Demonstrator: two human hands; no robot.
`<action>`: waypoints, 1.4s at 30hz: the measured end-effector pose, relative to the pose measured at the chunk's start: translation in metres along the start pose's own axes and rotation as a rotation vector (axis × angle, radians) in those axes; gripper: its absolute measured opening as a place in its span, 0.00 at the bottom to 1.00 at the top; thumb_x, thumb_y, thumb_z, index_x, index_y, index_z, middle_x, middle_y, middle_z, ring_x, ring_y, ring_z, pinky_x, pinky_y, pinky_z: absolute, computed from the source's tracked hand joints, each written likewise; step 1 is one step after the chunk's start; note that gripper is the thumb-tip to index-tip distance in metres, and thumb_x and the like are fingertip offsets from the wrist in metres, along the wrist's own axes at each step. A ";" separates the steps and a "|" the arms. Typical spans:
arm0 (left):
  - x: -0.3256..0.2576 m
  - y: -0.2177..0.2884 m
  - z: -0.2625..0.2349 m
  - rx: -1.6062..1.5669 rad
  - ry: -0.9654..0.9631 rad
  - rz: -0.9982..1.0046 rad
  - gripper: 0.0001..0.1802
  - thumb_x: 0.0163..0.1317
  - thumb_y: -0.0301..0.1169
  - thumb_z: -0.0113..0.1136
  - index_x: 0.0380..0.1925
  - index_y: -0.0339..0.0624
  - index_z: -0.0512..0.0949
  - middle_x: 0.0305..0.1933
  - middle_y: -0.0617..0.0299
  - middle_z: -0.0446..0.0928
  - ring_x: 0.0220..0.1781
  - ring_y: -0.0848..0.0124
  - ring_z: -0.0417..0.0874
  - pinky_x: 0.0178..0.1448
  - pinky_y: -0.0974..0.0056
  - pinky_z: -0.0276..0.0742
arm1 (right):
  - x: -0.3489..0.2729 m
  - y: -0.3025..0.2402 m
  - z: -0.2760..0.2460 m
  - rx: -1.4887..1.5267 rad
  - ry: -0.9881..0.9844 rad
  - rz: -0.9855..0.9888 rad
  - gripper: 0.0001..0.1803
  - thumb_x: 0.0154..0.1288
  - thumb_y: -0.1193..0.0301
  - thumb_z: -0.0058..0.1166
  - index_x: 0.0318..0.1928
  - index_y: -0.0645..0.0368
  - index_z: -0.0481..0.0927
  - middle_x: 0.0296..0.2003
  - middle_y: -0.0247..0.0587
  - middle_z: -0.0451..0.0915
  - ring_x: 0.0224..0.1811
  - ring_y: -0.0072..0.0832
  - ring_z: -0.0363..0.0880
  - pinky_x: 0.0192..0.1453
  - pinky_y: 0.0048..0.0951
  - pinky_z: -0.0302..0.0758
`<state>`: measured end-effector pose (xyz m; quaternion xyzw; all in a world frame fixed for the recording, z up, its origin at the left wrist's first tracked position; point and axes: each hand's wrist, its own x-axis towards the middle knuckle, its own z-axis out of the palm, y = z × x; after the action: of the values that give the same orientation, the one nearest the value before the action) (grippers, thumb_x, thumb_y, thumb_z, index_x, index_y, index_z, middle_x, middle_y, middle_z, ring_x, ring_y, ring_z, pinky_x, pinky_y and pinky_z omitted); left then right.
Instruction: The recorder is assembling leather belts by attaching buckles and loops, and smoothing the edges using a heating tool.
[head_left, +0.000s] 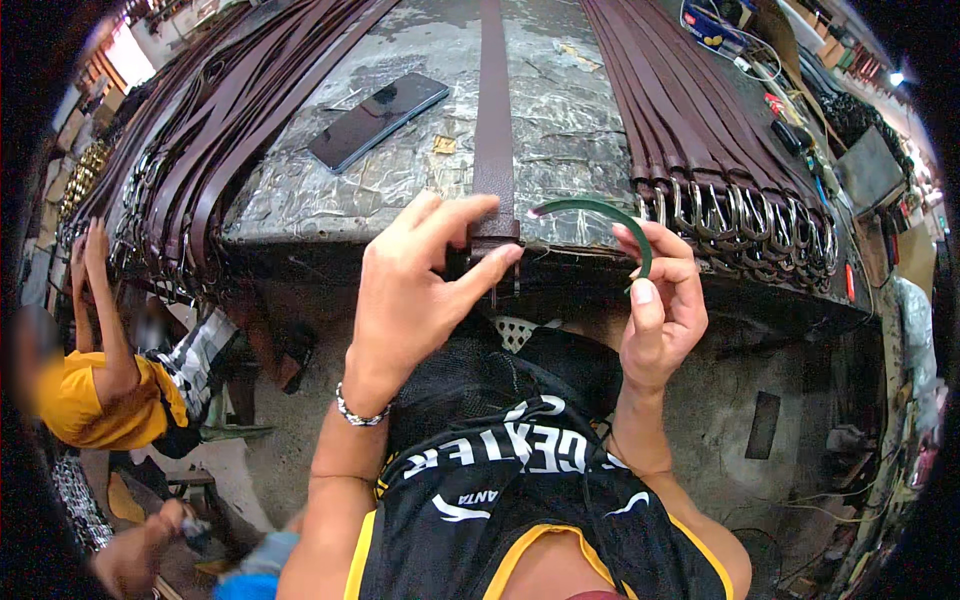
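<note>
Scuffed grey worktable: dark-brown leather belt lies with its end at near edge. Left hand touches that end, can't tell if gripping. Right hand pinches curved dark-green strip. Black rectangular phone left of belt.

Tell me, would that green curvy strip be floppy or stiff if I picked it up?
The green strip probably bends but isn't very floppy: it arches out beyond the right hand without hanging limp. It's likely light, because it looks thin and narrow.
</note>
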<state>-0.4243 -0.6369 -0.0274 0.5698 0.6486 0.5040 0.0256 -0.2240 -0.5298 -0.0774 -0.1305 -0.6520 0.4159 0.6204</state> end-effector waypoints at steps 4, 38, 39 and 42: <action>-0.002 -0.007 0.001 -0.060 0.106 0.051 0.08 0.59 0.23 0.70 0.40 0.37 0.88 0.31 0.65 0.79 0.27 0.81 0.70 0.29 0.74 0.63 | -0.001 0.001 0.003 0.019 -0.044 -0.001 0.06 0.65 0.75 0.56 0.39 0.65 0.74 0.57 0.58 0.76 0.60 0.41 0.77 0.70 0.43 0.71; -0.008 -0.015 -0.036 -0.083 -0.109 -0.071 0.06 0.62 0.26 0.68 0.32 0.33 0.83 0.25 0.66 0.77 0.28 0.80 0.74 0.33 0.71 0.68 | -0.002 0.001 0.008 -0.341 -0.167 -0.123 0.06 0.56 0.77 0.62 0.35 0.64 0.80 0.57 0.55 0.76 0.58 0.43 0.78 0.66 0.43 0.75; -0.008 -0.015 -0.036 -0.088 -0.108 -0.079 0.06 0.62 0.26 0.67 0.32 0.33 0.83 0.25 0.66 0.77 0.28 0.80 0.74 0.33 0.71 0.68 | -0.002 0.001 0.008 -0.343 -0.167 -0.122 0.06 0.56 0.77 0.62 0.35 0.64 0.80 0.57 0.55 0.76 0.58 0.43 0.78 0.66 0.43 0.75; -0.008 -0.013 -0.036 -0.087 -0.110 -0.101 0.05 0.62 0.25 0.67 0.31 0.33 0.83 0.25 0.66 0.77 0.28 0.80 0.74 0.33 0.71 0.68 | -0.002 0.001 0.008 -0.331 -0.169 -0.124 0.06 0.56 0.77 0.62 0.34 0.64 0.80 0.57 0.55 0.76 0.59 0.43 0.78 0.67 0.43 0.75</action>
<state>-0.4527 -0.6638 -0.0230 0.5615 0.6516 0.4978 0.1112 -0.2309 -0.5339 -0.0784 -0.1550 -0.7680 0.2735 0.5580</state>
